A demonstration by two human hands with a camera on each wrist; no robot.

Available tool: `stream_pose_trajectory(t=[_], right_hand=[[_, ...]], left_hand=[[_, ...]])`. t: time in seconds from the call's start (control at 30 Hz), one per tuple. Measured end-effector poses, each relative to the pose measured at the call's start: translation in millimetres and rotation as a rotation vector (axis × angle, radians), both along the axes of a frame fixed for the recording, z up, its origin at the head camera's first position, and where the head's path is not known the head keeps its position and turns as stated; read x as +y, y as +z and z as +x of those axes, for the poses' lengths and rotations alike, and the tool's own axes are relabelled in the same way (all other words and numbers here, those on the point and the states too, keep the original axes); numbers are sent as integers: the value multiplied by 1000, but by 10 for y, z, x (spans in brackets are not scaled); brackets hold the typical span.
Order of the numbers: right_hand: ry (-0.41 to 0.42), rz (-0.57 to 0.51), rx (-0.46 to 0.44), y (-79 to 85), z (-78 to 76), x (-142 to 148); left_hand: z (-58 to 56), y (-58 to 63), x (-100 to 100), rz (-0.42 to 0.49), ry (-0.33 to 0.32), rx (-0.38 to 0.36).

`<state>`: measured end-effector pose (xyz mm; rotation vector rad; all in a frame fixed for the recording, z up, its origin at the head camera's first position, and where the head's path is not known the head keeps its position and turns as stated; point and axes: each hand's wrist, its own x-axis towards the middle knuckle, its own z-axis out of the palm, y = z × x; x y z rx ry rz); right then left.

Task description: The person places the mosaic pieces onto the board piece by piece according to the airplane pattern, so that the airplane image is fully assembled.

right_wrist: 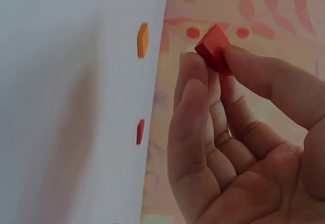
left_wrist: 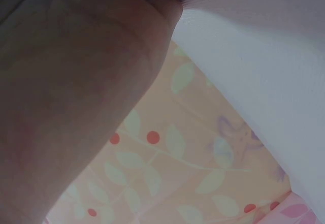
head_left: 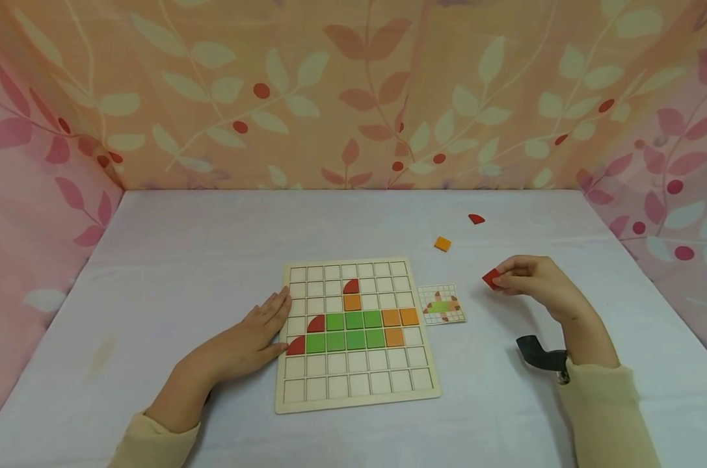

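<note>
My right hand [head_left: 531, 283] pinches a small red tile [right_wrist: 213, 46] between thumb and fingertips, lifted over the table to the right of a pattern card [head_left: 442, 304]. Flat by the left edge of a wooden grid board [head_left: 359, 388] lies my left hand [head_left: 244, 341], its straight fingers touching that edge. Two rows of green squares [head_left: 354, 320] fill the board's middle. Orange squares [head_left: 391, 317] adjoin them at the right, and another orange square [head_left: 352, 303] sits above. Red quarter-round tiles [head_left: 351, 286] sit at the top and left of this shape. The left wrist view shows mostly forearm.
Beyond the card, a loose orange square [head_left: 443, 244] and a red quarter-round tile [head_left: 476, 219] lie on the white tablecloth [head_left: 213, 240]. A black curved camera mount [head_left: 540, 354] sticks out from my right wrist. Leaf-patterned curtains [head_left: 306, 97] surround the table's back and sides.
</note>
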<state>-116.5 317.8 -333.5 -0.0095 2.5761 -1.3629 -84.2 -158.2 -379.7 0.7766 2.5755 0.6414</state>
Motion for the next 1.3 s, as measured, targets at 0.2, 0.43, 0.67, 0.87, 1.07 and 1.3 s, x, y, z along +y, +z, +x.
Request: stream_pose_trajectory(t=[0.2, 0.43, 0.67, 0.87, 1.07, 1.3], right_hand=[[28, -21, -21, 12, 29, -175], [60, -21, -38, 9, 61, -336], [91, -36, -32, 2, 85, -451], [127, -33, -40, -23, 88, -562], [170, -64, -77, -60, 102, -693], [213, -103, -131, -112, 126, -877]], left_hand=[[4, 10, 6, 11, -2, -5], [8, 24, 12, 8, 0, -11], [12, 24, 14, 11, -1, -10], [8, 13, 10, 6, -3, -8], [-2, 2, 4, -3, 0, -5], [-7, 12, 1, -6, 6, -9]])
